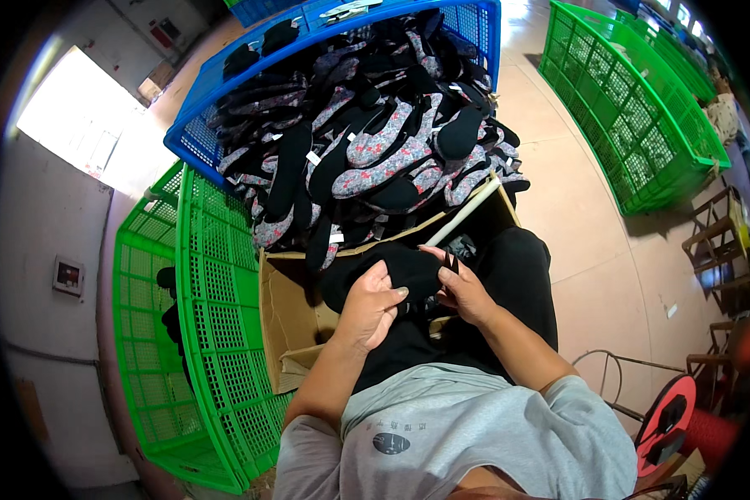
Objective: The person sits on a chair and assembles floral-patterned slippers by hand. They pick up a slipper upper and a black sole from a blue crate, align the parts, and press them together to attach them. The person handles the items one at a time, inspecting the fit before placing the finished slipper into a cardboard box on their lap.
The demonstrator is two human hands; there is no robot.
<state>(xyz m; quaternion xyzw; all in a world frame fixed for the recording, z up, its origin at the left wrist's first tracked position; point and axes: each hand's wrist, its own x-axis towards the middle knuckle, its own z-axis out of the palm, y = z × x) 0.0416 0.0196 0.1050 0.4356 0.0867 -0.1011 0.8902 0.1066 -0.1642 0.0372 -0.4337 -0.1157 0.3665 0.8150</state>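
My left hand [370, 307] pinches the near side of a black cloth slipper [413, 272], thumb on top. My right hand [468, 293] is at the slipper's right end, fingers closed round a small dark pointed tool that looks like thread snips [451, 264]. The slipper lies above my lap, over a cardboard box [287, 304]. Just beyond is a heap of floral slippers [383, 137] with black soles and small white tags, spilling over the front of a blue plastic crate [193, 137].
Green plastic crates [217, 308] stand close on my left, with dark items in one. Another green crate [633, 108] stands at the far right. A pale rod [467, 212] lies along the box edge. A red spool [667, 425] and metal frame are at lower right.
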